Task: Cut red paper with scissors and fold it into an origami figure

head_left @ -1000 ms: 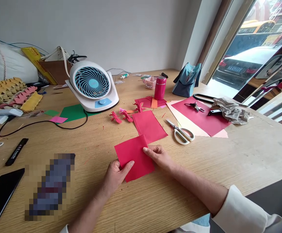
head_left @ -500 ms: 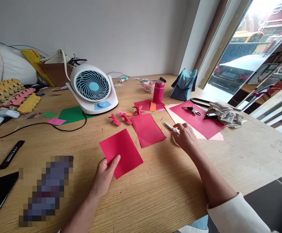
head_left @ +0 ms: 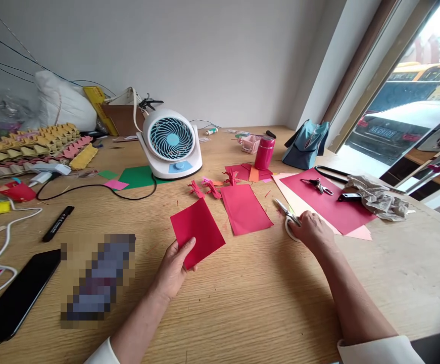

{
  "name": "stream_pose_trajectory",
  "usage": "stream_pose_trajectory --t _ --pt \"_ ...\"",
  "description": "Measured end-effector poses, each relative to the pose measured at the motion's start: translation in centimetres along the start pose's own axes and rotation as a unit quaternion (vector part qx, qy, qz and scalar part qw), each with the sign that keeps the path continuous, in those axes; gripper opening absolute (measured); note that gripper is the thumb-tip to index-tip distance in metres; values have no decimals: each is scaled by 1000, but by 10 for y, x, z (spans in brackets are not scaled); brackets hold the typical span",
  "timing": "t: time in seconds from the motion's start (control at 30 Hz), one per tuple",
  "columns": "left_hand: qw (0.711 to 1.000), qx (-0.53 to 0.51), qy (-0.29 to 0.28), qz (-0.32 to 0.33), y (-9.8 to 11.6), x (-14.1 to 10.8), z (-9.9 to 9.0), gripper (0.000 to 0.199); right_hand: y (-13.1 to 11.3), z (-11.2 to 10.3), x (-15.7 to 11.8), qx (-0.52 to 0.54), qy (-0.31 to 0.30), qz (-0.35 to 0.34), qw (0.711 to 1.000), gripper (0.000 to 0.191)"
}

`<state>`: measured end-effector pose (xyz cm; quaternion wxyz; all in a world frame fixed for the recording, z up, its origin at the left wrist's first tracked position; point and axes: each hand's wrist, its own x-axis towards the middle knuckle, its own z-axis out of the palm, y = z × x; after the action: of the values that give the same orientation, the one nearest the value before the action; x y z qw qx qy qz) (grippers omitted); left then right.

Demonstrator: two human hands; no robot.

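My left hand (head_left: 174, 270) pinches a square of red paper (head_left: 199, 230) by its near corner, thumb on top, tilted above the table. To the right, my right hand (head_left: 312, 230) has its fingers curled at the handle of a pair of scissors (head_left: 288, 218). The scissors' blades point away to the left, and one white loop shows beside the fingers. Between the hands, a little farther off, lies another red paper sheet (head_left: 246, 210). Several small folded red paper shapes (head_left: 212, 189) sit just behind it.
A white fan (head_left: 172, 141) stands at the back. A pink-red bottle (head_left: 264, 153) and a blue bag (head_left: 306, 144) are at the back right. Keys (head_left: 317, 186) lie on large red paper (head_left: 326, 207) beside crumpled paper (head_left: 379, 197). On the left are a black marker (head_left: 58, 223) and a black tablet-like device (head_left: 18, 296).
The view has swung left, so things appear farther right. My right hand's fingers have come down and curled onto the scissors' handle. My left hand still holds the red paper.
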<state>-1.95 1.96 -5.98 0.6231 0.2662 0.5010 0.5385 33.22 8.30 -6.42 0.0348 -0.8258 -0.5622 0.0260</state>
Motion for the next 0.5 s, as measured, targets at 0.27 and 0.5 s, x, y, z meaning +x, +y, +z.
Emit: stream_pose_trajectory --t 0.27,0.5 --pt "997 -73 2 -11 -2 8 -5 37 -6 -12 -6 98 40 -19 994 36" --pt "995 -103 5 -16 -3 9 -6 36 -28 -16 -24 400 11 -150 904 37"
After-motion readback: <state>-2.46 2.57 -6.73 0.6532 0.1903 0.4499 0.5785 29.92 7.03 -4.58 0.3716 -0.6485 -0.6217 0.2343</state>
